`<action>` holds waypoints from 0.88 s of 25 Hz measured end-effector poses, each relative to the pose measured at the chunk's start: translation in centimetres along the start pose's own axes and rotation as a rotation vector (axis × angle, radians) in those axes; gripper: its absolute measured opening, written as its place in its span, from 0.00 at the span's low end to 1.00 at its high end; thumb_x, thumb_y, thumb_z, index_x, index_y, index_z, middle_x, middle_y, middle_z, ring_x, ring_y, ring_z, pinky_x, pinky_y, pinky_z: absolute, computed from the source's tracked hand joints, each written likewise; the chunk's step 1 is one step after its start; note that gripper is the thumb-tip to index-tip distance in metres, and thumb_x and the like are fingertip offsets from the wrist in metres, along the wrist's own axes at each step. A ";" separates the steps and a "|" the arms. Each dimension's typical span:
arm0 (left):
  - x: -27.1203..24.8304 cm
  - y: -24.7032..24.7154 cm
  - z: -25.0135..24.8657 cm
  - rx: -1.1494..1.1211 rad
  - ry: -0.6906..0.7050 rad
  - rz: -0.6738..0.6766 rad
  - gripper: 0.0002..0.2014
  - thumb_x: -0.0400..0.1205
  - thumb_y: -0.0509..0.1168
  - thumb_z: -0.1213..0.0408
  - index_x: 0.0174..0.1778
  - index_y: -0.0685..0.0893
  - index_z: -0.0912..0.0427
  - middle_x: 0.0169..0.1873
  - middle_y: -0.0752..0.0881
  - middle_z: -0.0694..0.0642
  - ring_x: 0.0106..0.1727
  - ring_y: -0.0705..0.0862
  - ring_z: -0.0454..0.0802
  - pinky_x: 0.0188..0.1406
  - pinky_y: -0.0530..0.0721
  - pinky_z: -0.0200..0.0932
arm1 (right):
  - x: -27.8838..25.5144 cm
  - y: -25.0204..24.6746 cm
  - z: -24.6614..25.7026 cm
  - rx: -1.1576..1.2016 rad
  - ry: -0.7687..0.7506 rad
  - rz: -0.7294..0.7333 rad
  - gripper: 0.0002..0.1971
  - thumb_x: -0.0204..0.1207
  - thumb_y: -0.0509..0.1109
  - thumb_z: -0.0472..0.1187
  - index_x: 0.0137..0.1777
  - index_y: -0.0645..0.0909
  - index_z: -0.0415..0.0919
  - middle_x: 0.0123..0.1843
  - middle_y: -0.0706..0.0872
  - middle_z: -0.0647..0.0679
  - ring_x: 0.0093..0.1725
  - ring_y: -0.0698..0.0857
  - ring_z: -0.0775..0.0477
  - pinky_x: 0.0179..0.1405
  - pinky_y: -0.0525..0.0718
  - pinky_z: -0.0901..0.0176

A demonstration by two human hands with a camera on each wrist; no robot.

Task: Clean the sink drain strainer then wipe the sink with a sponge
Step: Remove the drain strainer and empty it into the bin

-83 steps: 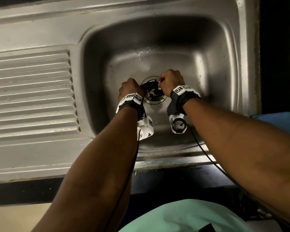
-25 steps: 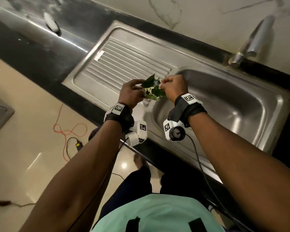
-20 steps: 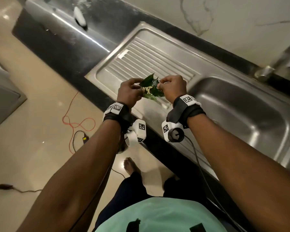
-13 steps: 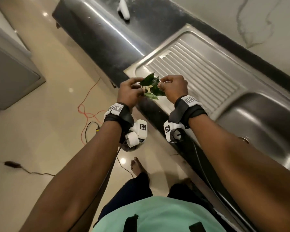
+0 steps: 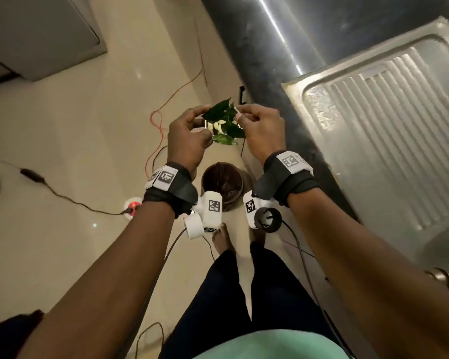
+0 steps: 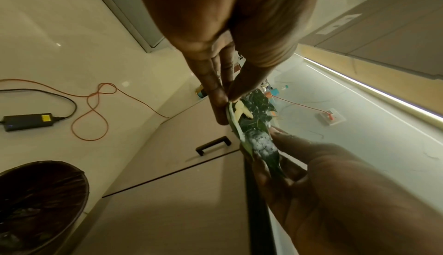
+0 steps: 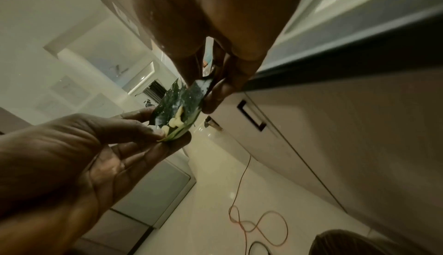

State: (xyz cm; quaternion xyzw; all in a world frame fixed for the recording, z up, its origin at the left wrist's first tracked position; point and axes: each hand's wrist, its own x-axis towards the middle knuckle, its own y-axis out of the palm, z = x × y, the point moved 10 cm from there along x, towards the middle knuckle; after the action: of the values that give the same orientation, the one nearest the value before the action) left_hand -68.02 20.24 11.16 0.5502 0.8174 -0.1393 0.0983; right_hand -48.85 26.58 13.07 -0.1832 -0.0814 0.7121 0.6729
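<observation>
Grip: both hands, left hand (image 5: 186, 141) and right hand (image 5: 263, 130), pinch strainer (image 5: 224, 125) | leaf tip points away

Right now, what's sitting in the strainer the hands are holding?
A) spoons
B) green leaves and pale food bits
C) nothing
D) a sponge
B: the left hand and right hand pinch the strainer, heaped with green leaves and pale food bits.
</observation>
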 end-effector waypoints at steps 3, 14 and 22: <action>2.1 -1.5 5.4 -0.009 -0.040 -0.059 0.33 0.73 0.65 0.83 0.66 0.91 0.44 0.56 0.91 0.62 0.58 0.92 0.64 0.52 0.95 0.56 | 1.4 4.5 -4.2 0.050 0.052 0.072 0.08 0.79 0.72 0.42 0.55 0.90 0.47 0.44 0.92 0.52 0.46 0.92 0.56 0.49 0.92 0.51; 8.4 -0.6 31.5 -0.057 -0.126 -0.220 0.35 0.74 0.67 0.84 0.68 0.89 0.41 0.59 0.91 0.34 0.62 0.87 0.37 0.61 0.92 0.66 | 5.9 14.7 -29.7 -0.084 0.176 0.068 0.13 0.74 0.76 0.50 0.55 0.91 0.46 0.47 0.93 0.49 0.47 0.91 0.50 0.50 0.92 0.45; 9.3 -0.5 42.8 -0.145 -0.236 -0.286 0.38 0.73 0.63 0.86 0.73 0.87 0.45 0.55 0.89 0.57 0.49 0.93 0.51 0.52 0.95 0.57 | 5.9 21.2 -37.5 -0.243 0.096 0.273 0.12 0.73 0.80 0.40 0.57 0.90 0.42 0.48 0.92 0.52 0.47 0.90 0.58 0.48 0.89 0.67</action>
State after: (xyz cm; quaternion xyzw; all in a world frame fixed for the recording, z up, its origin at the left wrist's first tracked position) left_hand -71.71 13.82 -31.97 0.3999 0.8779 -0.1561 0.2121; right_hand -54.81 25.78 -29.99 -0.3065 -0.1090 0.7719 0.5462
